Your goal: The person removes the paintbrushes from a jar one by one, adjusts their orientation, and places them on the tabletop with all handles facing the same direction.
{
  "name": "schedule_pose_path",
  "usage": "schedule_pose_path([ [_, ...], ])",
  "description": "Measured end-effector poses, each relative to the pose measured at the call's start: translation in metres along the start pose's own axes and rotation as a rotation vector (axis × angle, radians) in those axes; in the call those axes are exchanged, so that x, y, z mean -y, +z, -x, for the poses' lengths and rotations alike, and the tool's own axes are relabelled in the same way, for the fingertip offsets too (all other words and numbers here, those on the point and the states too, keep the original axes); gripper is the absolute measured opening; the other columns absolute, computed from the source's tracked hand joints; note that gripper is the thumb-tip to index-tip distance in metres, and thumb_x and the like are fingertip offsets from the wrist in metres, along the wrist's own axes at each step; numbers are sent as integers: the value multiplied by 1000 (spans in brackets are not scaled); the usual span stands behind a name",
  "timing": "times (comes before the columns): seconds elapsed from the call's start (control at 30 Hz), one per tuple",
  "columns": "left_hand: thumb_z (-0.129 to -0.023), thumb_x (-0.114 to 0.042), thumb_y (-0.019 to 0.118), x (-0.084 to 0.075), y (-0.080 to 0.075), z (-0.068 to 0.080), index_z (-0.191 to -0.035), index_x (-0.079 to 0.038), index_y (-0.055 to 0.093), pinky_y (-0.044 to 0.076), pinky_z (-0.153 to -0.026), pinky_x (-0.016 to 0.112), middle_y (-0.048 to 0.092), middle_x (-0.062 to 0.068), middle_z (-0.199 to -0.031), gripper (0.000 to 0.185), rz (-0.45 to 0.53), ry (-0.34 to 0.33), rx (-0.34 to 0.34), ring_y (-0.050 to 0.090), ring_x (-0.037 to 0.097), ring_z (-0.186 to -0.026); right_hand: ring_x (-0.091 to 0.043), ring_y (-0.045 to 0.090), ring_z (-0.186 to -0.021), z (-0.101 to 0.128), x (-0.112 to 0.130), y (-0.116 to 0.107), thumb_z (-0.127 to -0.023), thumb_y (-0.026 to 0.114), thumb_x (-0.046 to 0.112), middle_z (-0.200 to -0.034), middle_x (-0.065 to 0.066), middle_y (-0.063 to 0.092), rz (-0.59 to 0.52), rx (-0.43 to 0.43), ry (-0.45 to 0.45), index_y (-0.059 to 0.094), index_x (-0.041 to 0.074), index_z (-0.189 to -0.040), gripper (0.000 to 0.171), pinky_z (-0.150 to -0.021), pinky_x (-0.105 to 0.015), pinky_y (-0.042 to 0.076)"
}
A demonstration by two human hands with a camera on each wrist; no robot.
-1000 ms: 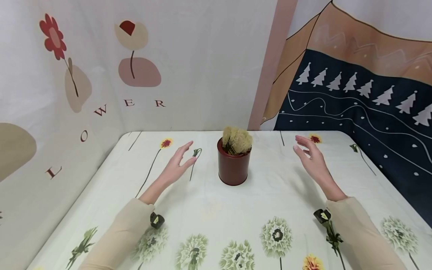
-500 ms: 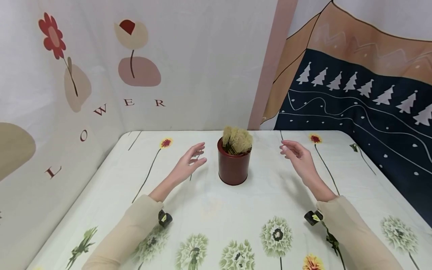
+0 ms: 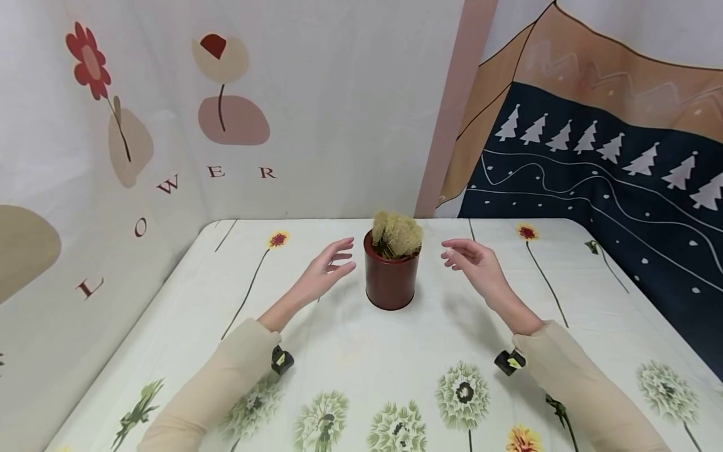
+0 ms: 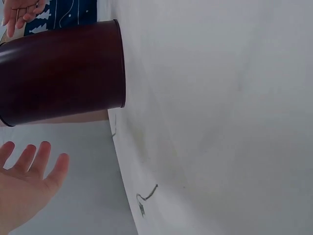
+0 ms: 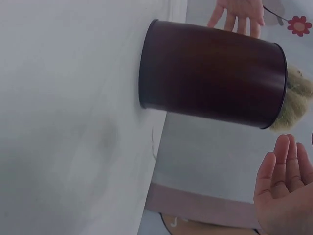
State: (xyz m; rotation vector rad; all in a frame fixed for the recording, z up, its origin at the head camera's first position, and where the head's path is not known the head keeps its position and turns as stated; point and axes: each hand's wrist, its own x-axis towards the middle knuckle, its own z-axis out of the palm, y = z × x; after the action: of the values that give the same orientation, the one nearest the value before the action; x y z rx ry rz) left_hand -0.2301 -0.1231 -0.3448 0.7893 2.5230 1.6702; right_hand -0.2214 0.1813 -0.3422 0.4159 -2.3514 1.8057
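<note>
A dark red cylindrical pot [image 3: 391, 282] stands upright on the white flowered cloth, with a fluffy straw-coloured tuft [image 3: 402, 235] sticking out of its top. My left hand [image 3: 326, 269] is raised just left of the pot, fingers spread and loosely bent, holding nothing. On the other side, a little farther off, my right hand [image 3: 479, 270] faces the pot with relaxed fingers and nothing in them. The left wrist view shows the pot's side [image 4: 63, 73] apart from the fingertips. In the right wrist view a gap also separates the pot [image 5: 210, 73] from my right hand [image 5: 286, 191].
The tablecloth [image 3: 350, 358] is printed with flowers and dandelions. Behind the table hangs a pale cloth [image 3: 339, 113] with flower prints and letters. A dark blue cloth with white trees [image 3: 599, 182] hangs at the right. A small black camera sits at each wrist.
Both hands have moved inward toward the pot, the left one to the right and the right one to the left, and their fingers are somewhat more bent. The pot has stayed in place.
</note>
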Motion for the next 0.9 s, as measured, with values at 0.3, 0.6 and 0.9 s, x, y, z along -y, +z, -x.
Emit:
schedule_pose_path([
  [0.3,-90,-11,51,-6,3,-10,-134,1,30,34,-92,45,37,21,-130,50,12,4,3,39,36,-115,-14,58,-71,-1,13,17,-87,56,8,-85,-8,62,-65,1,-88,56,-6,-108,26,-65,-23,48],
  [0.6,-91,-12,49,-11,9,-17,-135,-2,30,33,-93,44,35,22,-131,49,68,-4,22,37,35,-116,-19,56,-65,-6,23,36,-84,60,12,-78,-12,60,-37,-21,-139,60,-1,-106,25,-59,-25,46],
  [0.9,-92,-13,48,-11,13,-20,-136,-1,27,33,-94,41,35,19,-132,50,86,-28,35,38,30,-117,-16,47,-51,-13,18,49,-77,67,34,-61,-5,54,46,-96,-205,62,11,-102,35,-47,-27,38],
])
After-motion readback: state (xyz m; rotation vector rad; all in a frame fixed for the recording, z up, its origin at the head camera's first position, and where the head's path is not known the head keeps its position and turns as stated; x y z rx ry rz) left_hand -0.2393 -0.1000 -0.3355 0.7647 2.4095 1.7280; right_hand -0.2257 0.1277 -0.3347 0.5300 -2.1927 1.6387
